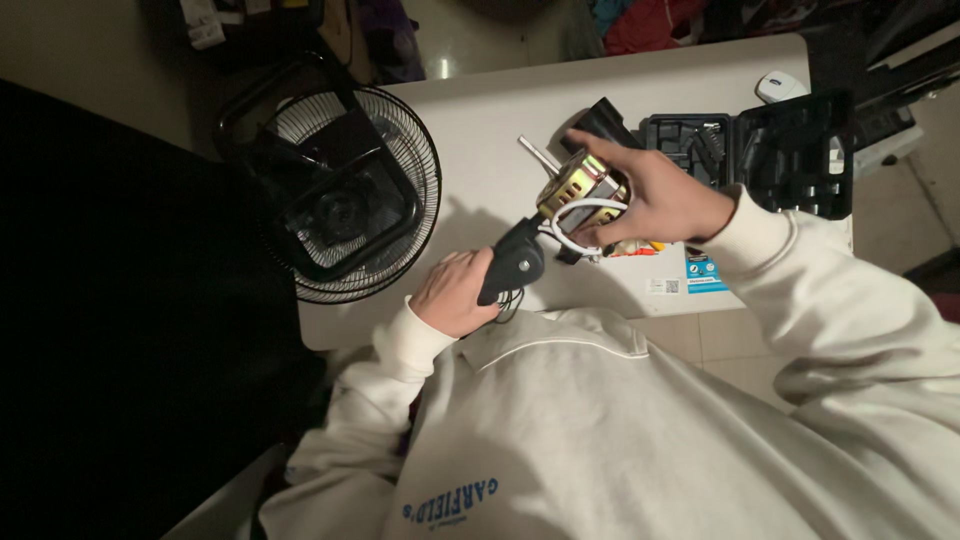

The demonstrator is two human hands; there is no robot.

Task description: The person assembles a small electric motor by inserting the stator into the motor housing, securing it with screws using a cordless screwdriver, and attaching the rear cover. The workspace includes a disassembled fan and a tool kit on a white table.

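Fan motor (pixel 580 190) at frame centre, long axis running upper right to lower left. Right hand (pixel 650 195) fingers wrap it; left hand (pixel 455 295) grips black housing (pixel 512 265) w/ wires, above surface (pixel 480 130).

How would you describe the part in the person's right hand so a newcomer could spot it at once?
Start at the white table. Right of the black fan grille and left of the open black tool case, the right hand holds a fan motor. Only it shows brass-coloured metal, with white wires looping off it.

Right hand (pixel 650 200) grasps fan motor (pixel 580 185); left hand (pixel 455 292) holds black housing (pixel 512 265).
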